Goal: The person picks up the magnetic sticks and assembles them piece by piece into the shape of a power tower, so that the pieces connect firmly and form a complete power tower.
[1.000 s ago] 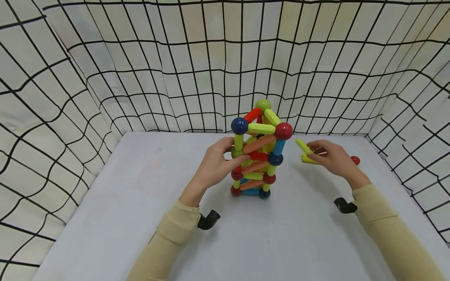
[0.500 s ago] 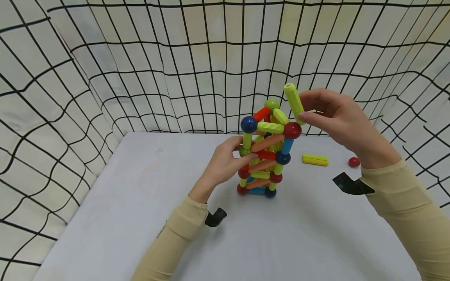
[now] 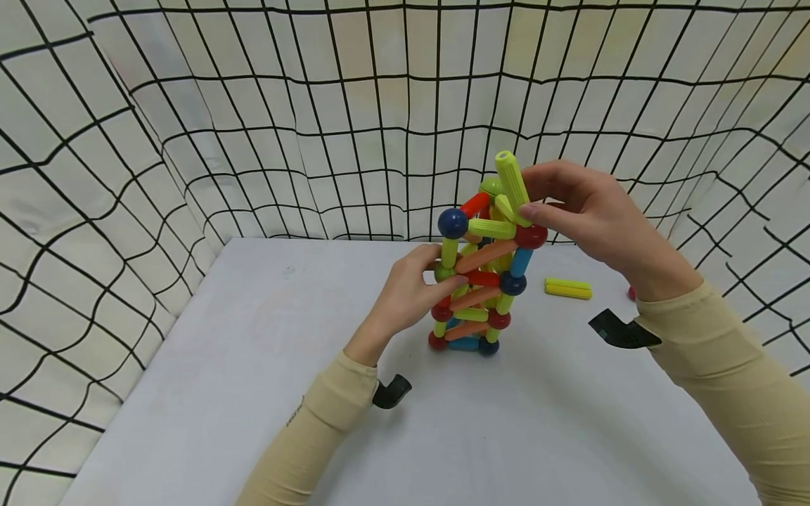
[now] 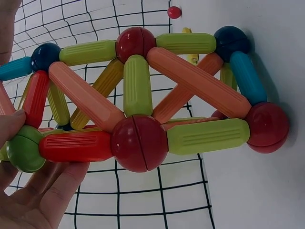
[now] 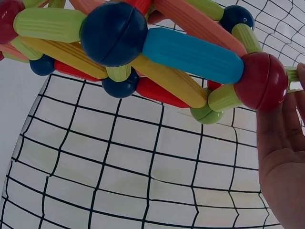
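A tower of coloured magnetic rods and balls (image 3: 486, 256) stands upright on the white table (image 3: 253, 351). My left hand (image 3: 408, 292) holds its left side, thumb and fingers around a green ball (image 4: 26, 149) below the top level. Between the thumb and fingers of my right hand (image 3: 588, 211) is a light green magnetic rod (image 3: 511, 179), tilted and pointing up. Its lower end meets the red ball (image 3: 530, 237) at the tower's top right corner, as the right wrist view also shows. Part of the tower's green top ball (image 3: 491, 186) is hidden behind this rod.
Yellow-green rods (image 3: 567, 288) lie side by side on the table, right of the tower. A loose red ball (image 4: 174, 12) lies beyond them, partly hidden by my right wrist in the head view. Black netting (image 3: 354, 105) surrounds the table's back and sides.
My right hand has lifted the light green rod from the table on the right to the tower's top right red ball. The tower appears slightly farther right, my left hand still gripping it.
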### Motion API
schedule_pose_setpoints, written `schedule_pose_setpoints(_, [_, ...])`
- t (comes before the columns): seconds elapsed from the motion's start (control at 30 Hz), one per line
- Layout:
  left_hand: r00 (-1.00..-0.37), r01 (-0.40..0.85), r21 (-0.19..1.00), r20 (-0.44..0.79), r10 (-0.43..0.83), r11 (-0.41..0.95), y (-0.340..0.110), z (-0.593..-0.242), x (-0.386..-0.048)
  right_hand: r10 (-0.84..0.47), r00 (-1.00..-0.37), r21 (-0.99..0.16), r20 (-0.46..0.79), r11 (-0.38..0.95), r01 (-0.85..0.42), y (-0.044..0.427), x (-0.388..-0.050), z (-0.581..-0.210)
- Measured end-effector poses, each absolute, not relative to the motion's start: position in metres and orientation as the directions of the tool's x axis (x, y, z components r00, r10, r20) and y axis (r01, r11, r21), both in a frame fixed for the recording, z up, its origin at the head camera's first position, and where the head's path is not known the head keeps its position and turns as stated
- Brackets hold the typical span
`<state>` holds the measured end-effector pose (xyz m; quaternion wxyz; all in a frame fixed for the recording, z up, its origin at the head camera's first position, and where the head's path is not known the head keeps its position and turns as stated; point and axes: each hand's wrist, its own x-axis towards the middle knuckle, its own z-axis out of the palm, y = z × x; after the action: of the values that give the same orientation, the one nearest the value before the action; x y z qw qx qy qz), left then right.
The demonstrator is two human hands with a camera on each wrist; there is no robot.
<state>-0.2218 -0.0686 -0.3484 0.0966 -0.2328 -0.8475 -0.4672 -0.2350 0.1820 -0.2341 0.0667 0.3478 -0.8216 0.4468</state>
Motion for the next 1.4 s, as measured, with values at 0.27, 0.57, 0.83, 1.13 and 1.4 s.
schedule_pose_setpoints(0.27, [-0.862, 0.498, 0.764, 0.383, 0.333, 0.409, -0.069, -0.353, -0.22, -0.487, -0.764, -0.691, 0.423, 0.372, -0.62, 0.189, -0.238, -0.238])
schedule_pose_setpoints(0.57, [-0.825, 0.565, 0.693, 0.482, 0.296, 0.447, -0.065, -0.358, -0.219, -0.235, -0.949, -0.815, 0.213, 0.493, -0.305, 0.231, -0.275, -0.29])
schedule_pose_setpoints(0.83, [-0.847, 0.499, 0.647, 0.505, 0.167, 0.576, -0.052, -0.357, -0.214, -0.212, -0.977, -0.675, -0.018, 0.724, -0.145, 0.274, -0.309, -0.365])
schedule_pose_setpoints(1.13, [-0.826, 0.491, 0.577, 0.546, 0.138, 0.653, -0.035, -0.357, -0.208, -0.347, -0.927, -0.407, -0.145, 0.875, -0.264, 0.294, -0.313, -0.416])
schedule_pose_setpoints(1.4, [-0.779, 0.589, 0.563, 0.585, 0.223, 0.58, -0.035, -0.356, -0.189, -0.367, -0.925, -0.317, -0.101, 0.893, -0.319, 0.298, -0.311, -0.428])
